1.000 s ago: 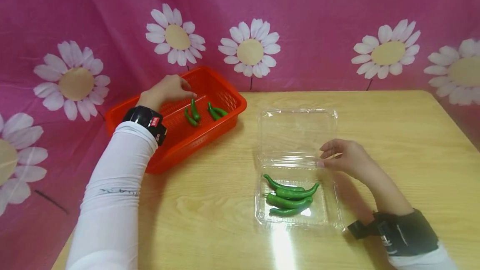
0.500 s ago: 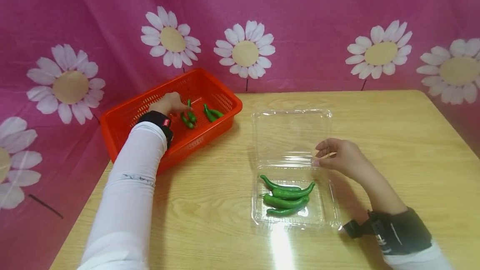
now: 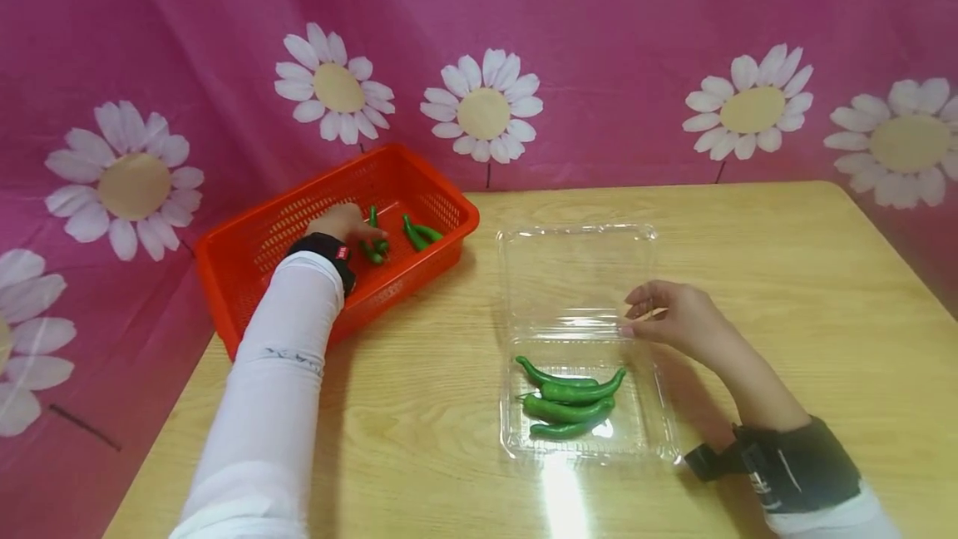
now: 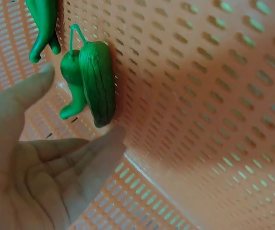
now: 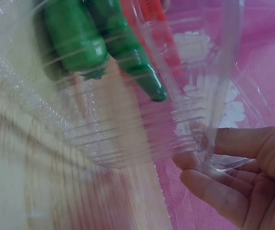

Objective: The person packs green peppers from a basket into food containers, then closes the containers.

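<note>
My left hand (image 3: pixel 340 221) reaches down into the red basket (image 3: pixel 407 274). In the left wrist view its thumb and fingers (image 4: pixel 75 165) are spread beside two green chili peppers (image 4: pixel 98 84), with nothing between them. Another pair of green chili peppers (image 3: pixel 415 231) lies farther right in the basket. With thumb and fingers, my right hand (image 3: pixel 684 314) pinches the edge of a clear plastic clamshell container (image 3: pixel 505 418) near its hinge. The lid is folded back. Several green chili peppers (image 3: pixel 572 412) lie side by side in the container's front half.
A wooden table (image 3: pixel 419 422) carries the basket at the back left and the container right of the middle. Behind them hangs a pink cloth (image 3: pixel 599 15) printed with white daisies.
My left hand has lowered farther into the basket, close to the nearer pair of chili peppers. My right hand keeps its hold on the container. The head view has shifted slightly.
</note>
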Motion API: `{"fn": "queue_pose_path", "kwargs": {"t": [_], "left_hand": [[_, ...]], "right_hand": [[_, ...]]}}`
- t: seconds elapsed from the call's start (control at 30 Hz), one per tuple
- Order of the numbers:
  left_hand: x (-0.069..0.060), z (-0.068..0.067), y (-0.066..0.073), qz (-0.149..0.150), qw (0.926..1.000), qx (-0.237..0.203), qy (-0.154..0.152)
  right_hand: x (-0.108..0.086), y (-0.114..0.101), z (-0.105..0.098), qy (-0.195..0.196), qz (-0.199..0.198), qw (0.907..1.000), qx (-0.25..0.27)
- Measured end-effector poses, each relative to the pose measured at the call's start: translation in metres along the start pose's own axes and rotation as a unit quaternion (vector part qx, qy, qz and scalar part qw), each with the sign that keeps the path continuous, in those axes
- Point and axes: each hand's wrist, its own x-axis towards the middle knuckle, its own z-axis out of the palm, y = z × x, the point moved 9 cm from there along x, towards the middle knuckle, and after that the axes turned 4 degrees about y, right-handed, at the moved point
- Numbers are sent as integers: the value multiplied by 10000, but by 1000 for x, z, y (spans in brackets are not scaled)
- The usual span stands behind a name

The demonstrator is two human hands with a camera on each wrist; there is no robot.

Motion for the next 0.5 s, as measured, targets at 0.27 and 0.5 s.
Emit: {"fn": "queue_pose_path", "kwargs": {"t": [0.27,0.5], "left_hand": [[8,4,-1,218,9993,181,-238],[7,8,3,368,9969,-484,-494]], "right_hand": [[1,1,1,6,-22,10000,44],[1,1,1,12,-12,10000,73]]}}
